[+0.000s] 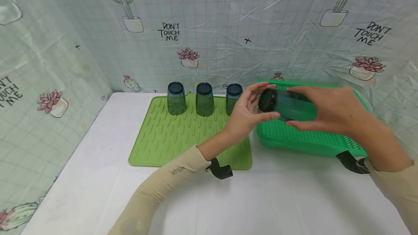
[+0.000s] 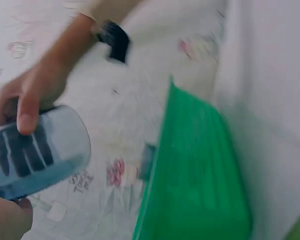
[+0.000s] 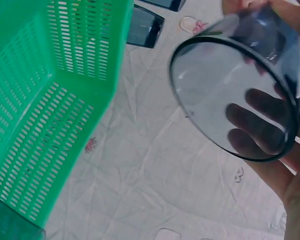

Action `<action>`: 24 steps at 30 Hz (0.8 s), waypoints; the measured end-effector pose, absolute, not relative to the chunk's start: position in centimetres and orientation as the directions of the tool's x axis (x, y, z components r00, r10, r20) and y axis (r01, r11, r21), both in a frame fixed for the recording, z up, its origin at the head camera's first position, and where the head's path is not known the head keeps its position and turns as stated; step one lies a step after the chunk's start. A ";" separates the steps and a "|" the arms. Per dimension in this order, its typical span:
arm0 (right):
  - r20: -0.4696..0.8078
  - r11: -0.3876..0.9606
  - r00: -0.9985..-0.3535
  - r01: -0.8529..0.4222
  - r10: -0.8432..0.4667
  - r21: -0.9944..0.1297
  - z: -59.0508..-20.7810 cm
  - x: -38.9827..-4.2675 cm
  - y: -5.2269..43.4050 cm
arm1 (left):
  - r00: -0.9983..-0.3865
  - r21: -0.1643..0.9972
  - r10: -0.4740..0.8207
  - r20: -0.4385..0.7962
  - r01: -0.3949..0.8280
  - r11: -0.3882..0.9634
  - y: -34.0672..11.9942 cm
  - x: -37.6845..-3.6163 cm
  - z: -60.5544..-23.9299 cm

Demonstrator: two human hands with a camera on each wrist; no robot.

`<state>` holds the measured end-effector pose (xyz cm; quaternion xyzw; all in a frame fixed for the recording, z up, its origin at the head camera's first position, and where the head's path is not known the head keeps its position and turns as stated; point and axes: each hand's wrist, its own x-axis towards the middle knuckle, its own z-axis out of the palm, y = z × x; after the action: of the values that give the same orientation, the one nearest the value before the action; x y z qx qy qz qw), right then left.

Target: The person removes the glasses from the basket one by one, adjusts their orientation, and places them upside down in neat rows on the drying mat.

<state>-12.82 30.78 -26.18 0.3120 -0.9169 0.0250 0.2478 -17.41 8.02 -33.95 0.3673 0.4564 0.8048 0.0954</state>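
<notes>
Over the green basket, both hands hold a dark bluish drinking glass (image 1: pixel 290 106) on its side, its base to the left. My left hand (image 1: pixel 246 113) grips the base end, thumb below and fingers above. From the right, my right hand (image 1: pixel 339 110) grips the open end. In the left wrist view, the right hand (image 2: pixel 40 90) has its thumb on the near side and its fingers behind the see-through wall. The right wrist view looks into the glass's round mouth (image 3: pixel 190 92).
Upside-down glasses, a left one (image 1: pixel 176 99), a middle one (image 1: pixel 204 99) and a right one (image 1: pixel 232 99), line the back of a green ribbed mat (image 1: pixel 163 137). Right of it sits the green perforated basket (image 1: pixel 294 142). A see-through piece (image 3: pixel 12 222) shows in its corner. A printed curtain (image 1: pixel 222 46) hangs behind.
</notes>
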 end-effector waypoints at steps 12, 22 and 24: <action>0.689 0.797 -0.557 -0.602 -0.464 0.049 -27.5 -13.0 29.9 | -0.803 0.567 0.417 0.426 -0.122 -0.814 9.4 -16.6 -33.2; 0.627 0.798 -0.663 -0.593 -0.409 -0.106 -28.3 -12.9 29.1 | -0.819 0.574 0.366 0.442 -0.056 -0.817 9.2 -17.0 -33.1; 0.601 0.802 -0.686 -0.585 -0.410 -0.121 -28.3 -12.9 28.9 | -0.821 0.587 0.367 0.437 -0.048 -0.808 9.0 -17.2 -33.1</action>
<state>-12.93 28.95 -28.35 0.2745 -0.9054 0.1533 0.2853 -17.15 9.01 -33.13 0.2765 0.2881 0.9097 0.1139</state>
